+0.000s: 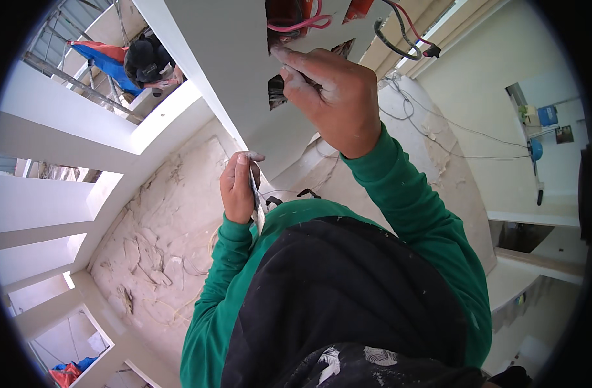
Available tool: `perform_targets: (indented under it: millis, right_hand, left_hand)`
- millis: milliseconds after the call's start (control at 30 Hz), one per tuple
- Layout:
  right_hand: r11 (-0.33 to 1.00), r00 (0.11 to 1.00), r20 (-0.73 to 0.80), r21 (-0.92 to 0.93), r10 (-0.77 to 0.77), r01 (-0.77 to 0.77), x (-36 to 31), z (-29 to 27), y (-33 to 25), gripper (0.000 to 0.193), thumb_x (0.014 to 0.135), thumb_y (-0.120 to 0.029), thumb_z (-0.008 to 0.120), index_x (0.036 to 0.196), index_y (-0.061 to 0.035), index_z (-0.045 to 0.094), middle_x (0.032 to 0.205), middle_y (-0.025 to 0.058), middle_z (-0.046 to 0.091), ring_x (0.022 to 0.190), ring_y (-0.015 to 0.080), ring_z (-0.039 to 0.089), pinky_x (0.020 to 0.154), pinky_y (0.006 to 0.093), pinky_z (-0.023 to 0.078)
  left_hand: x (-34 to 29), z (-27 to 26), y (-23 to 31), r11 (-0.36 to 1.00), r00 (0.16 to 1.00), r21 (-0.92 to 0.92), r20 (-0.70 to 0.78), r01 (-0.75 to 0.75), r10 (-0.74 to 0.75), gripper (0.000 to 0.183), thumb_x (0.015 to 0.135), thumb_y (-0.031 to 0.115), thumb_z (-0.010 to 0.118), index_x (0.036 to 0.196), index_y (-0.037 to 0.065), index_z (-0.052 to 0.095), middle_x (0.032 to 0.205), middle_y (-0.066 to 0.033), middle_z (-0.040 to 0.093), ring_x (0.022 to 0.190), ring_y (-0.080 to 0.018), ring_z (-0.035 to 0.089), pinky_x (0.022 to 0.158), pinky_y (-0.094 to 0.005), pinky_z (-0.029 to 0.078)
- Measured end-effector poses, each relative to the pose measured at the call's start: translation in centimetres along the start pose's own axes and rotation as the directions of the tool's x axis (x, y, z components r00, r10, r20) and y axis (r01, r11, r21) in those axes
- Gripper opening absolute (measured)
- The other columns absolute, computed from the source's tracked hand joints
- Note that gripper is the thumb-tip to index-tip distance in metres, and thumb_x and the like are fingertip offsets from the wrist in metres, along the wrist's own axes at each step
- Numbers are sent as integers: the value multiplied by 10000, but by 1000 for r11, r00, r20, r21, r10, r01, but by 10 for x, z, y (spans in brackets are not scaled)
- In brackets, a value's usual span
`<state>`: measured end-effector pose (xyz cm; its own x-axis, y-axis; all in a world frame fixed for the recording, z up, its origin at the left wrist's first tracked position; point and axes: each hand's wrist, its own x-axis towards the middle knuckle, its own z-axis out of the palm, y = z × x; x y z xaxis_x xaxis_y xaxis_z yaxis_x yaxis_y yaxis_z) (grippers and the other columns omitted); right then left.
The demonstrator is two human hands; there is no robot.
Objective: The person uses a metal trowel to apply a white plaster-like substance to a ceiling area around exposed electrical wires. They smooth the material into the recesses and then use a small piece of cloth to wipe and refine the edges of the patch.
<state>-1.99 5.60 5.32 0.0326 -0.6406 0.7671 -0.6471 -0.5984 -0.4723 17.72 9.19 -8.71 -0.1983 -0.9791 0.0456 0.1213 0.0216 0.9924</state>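
Note:
My left hand (238,189) is closed around a thin flat-bladed scraper (258,210), seen nearly edge-on beside the end of a white wall (244,71). Its handle is mostly hidden by my fingers. My right hand (331,97) is raised against the wall face, its fingers dusted white and curled together at the rim of a cut-out. Whatever they may pinch is hidden. Pink wires (302,24) hang from a red-lined opening just above the fingertips. A lower, dark cut-out (276,94) lies left of my right hand.
Black and red cables (409,39) stick out at the upper right. Debris (150,258) litters the dusty floor to the left, and a loose cord (409,116) crosses the floor on the right. Beyond an opening at upper left, another person (150,61) in a dark cap is near scaffolding.

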Motion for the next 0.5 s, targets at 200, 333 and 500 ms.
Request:
perform_targets:
  millis: [200, 333, 500]
  right_hand:
    - [999, 1000, 1, -29, -25, 25, -1, 2, 0, 323, 785, -31, 677, 1106, -46, 711, 776, 107, 640, 650, 266, 634, 591, 354, 514]
    - [999, 1000, 3, -43, -17, 17, 0, -3, 4, 324, 779, -26, 680, 1101, -48, 716, 769, 105, 634, 626, 256, 622, 582, 347, 516]
    - [996, 999, -36, -87, -25, 22, 1, -10, 11, 324, 776, -29, 688, 1098, -49, 717, 745, 98, 628, 610, 247, 614, 574, 342, 516]
  left_hand:
    - [1, 7, -2, 1000, 999, 16, 35, 1, -2, 442, 1068, 341, 365, 991, -15, 616, 624, 15, 454, 510, -48, 354, 465, -215, 274]
    - [-2, 9, -1, 1000, 999, 20, 50, 20, -21, 443, 1068, 338, 363, 986, -18, 615, 622, 13, 453, 510, -49, 355, 465, -216, 275]
    - [-6, 7, -1, 999, 998, -8, 45, 49, -49, 430, 1067, 316, 367, 980, -19, 622, 627, 12, 455, 535, -53, 371, 495, -223, 292]
